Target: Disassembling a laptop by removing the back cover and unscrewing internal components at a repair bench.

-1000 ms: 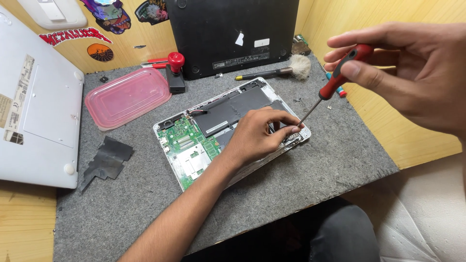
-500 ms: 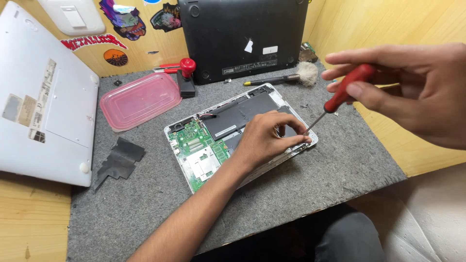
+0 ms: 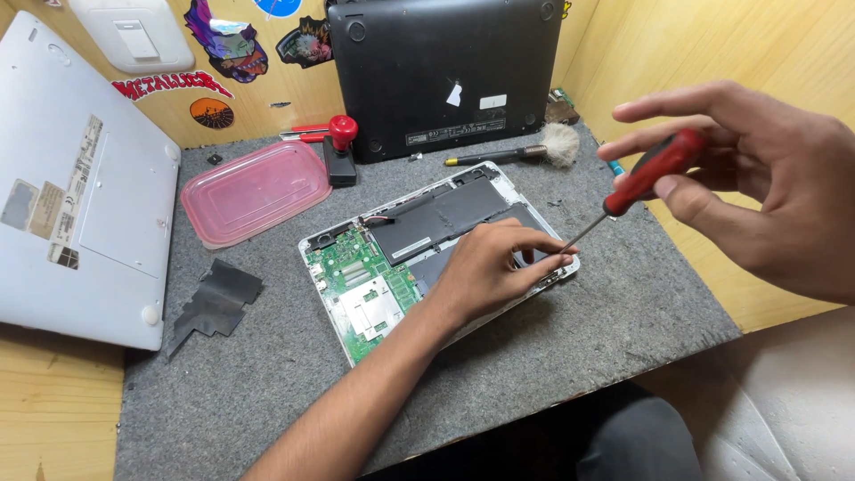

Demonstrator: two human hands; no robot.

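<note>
Screwdriver tip at the open laptop's right edge.

The laptop [image 3: 427, 258] lies open mid-surface [image 3: 623, 321], board and battery bare. Left hand [image 3: 494, 272] presses flat on it, fingers spread, gripping nothing; right hand [image 3: 766, 187] pinches the red screwdriver [image 3: 637, 183], tip at the near-right corner. Looks like screw work; next calls for a steady seat of the tip. The screw itself hides under the fingertips.
</note>
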